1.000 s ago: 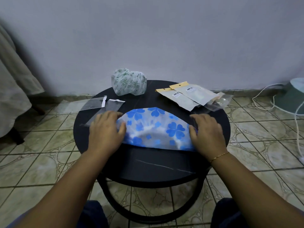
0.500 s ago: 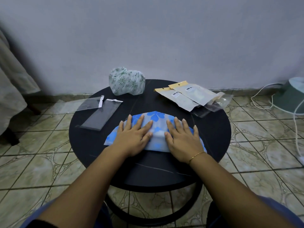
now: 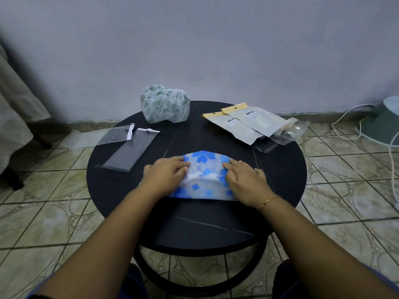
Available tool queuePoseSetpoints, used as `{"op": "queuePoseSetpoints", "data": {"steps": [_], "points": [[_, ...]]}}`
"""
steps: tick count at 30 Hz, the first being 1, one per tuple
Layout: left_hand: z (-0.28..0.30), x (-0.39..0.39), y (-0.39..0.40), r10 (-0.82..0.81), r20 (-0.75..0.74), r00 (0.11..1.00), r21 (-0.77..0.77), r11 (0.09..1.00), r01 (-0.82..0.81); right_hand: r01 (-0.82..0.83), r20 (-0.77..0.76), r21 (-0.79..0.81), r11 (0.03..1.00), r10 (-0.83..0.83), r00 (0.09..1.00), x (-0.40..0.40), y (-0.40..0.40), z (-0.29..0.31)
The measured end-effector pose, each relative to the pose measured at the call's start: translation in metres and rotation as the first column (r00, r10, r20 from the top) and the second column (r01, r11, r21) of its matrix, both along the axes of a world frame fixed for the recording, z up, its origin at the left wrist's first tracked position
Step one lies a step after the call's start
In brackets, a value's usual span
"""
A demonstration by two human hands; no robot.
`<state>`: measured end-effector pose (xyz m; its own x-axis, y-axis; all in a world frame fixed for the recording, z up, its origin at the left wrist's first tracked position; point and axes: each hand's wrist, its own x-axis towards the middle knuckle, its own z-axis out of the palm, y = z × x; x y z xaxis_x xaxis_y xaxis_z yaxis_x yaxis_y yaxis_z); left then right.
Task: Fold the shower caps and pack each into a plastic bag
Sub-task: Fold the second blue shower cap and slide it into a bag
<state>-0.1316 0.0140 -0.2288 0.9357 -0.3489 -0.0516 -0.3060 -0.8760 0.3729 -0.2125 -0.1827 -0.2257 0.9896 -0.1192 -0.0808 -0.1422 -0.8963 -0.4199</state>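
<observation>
A white shower cap with blue flowers lies folded on the round black table, near its middle. My left hand rests on the cap's left part with its fingers pointing right. On the cap's right part lies my right hand, fingers pointing left. Both press down on it, and a strip of cap with a raised crease shows between them. A second cap, white with green print, sits bunched at the table's far edge. Two clear plastic bags lie flat at the left.
Two packed bags with tan header cards and some loose clear bags lie at the table's right rear. A wall stands close behind the table. White cables trail on the tiled floor at the right, and cloth hangs at the far left.
My hands first came in from the cap's ends to its middle. They have since slid a little apart, so a strip of cap shows between them, and the cap looks narrower.
</observation>
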Motion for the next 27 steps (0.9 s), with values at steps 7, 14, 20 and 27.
{"op": "queuePoseSetpoints", "data": {"steps": [7,14,20,27], "points": [[0.013,0.003,0.018,0.132,-0.224,0.965,-0.238,0.953,-0.186,0.163,-0.018,0.054,0.985,-0.162,0.987,-0.004,-0.022,0.012],[0.025,-0.008,0.017,0.097,-0.425,0.9,-0.325,0.912,-0.252,0.142,-0.109,0.11,0.984,-0.13,0.985,-0.008,-0.021,0.02],[0.024,-0.01,0.019,0.0,-0.348,0.938,-0.468,0.867,-0.173,0.117,0.033,0.227,0.967,-0.128,0.991,-0.012,-0.021,0.025],[0.012,-0.005,0.019,0.113,-0.021,0.993,-0.407,0.906,-0.111,0.146,0.087,0.324,0.935,-0.183,0.979,-0.006,-0.027,0.015]]}}
